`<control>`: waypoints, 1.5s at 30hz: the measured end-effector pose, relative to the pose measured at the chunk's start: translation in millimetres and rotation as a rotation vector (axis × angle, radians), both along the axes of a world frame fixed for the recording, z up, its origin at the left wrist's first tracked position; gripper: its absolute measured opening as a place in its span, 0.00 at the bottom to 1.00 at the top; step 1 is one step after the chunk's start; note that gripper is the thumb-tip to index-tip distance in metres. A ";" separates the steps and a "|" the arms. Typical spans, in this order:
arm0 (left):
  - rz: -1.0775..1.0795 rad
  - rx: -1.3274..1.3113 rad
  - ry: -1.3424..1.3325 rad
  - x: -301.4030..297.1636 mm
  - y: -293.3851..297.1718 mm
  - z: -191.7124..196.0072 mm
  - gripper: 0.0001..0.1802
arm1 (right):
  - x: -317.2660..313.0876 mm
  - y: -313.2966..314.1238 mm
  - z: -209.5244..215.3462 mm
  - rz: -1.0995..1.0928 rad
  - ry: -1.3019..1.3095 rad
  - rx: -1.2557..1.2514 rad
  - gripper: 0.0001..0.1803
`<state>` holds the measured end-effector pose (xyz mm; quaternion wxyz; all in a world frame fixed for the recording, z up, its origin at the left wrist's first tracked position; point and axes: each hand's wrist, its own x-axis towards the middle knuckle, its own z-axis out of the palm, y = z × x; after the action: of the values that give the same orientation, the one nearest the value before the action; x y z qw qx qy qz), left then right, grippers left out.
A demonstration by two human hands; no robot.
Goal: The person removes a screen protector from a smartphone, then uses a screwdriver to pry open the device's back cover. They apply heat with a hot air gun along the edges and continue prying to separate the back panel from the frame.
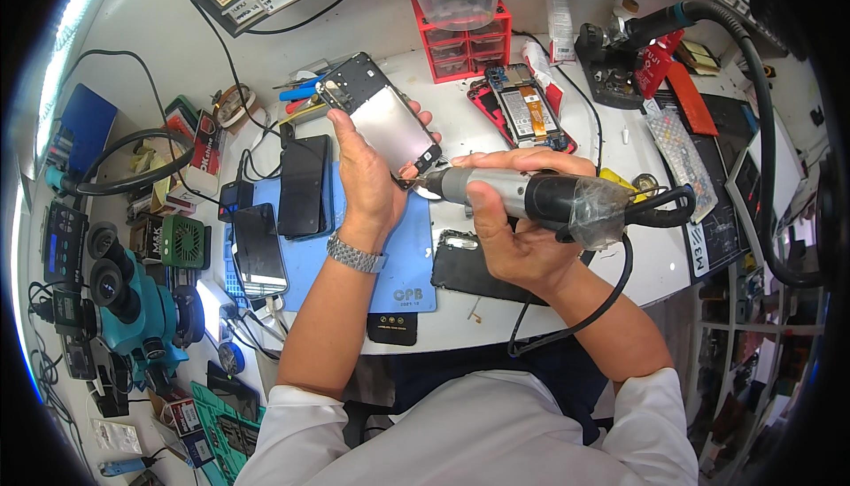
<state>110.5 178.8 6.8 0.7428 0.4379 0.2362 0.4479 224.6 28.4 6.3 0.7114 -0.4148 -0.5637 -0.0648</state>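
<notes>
My left hand (365,187) is closed around a phone frame (390,125), a black-edged shell with a bare silver plate, held tilted above the bench. In my right hand (522,251) lies a corded rotary tool (496,190), grey and black with clear tape round its rear. Its narrow nose points left and meets the lower end of the frame, near my left palm; whether the bit touches is too small to tell. Below the tool a dark flat phone panel (478,269) rests on the white bench, partly behind my right hand.
A blue mat (407,265) lies under my left forearm, with dark phones (304,187) on its left side. Farther back are an opened phone (524,107) and a red drawer box (456,52). A teal microscope (146,309) stands left. The tool's black cable (620,287) loops by my right forearm.
</notes>
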 end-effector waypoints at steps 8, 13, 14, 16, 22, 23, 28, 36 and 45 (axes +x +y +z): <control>-0.049 0.004 -0.071 -3.1 5.6 -5.9 0.40 | -0.8 -2.6 1.7 0.010 0.089 -0.027 0.29; -0.066 -0.031 -0.133 -13.1 13.4 -6.2 0.32 | 13.4 -3.0 20.3 0.053 0.212 -0.030 0.27; -0.078 -0.052 -0.130 -16.1 14.1 -3.6 0.36 | 16.9 -1.2 26.4 0.090 0.271 -0.030 0.27; -0.072 -0.138 -0.153 -20.3 21.2 2.8 0.47 | 21.9 4.1 43.6 0.063 0.313 -0.045 0.25; 0.000 0.164 0.072 -29.6 27.8 9.6 0.55 | 39.3 19.9 60.9 0.069 0.372 -0.119 0.20; 0.003 0.225 0.103 -32.2 29.5 2.7 0.56 | 39.2 20.8 56.5 0.068 0.383 -0.118 0.20; 0.019 0.311 0.136 -35.8 27.7 -24.9 0.43 | 32.0 14.8 37.9 0.074 0.398 -0.232 0.21; -0.068 0.086 0.187 -35.1 14.3 10.7 0.19 | 35.9 19.6 17.6 0.070 0.247 -0.033 0.24; -0.315 0.128 0.465 -63.3 17.2 38.9 0.24 | 30.0 19.8 17.1 0.108 0.314 -0.046 0.26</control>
<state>47.2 196.0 45.7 0.6999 0.6063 0.3005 0.2286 254.6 48.2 23.4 0.7834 -0.4052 -0.4685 0.0523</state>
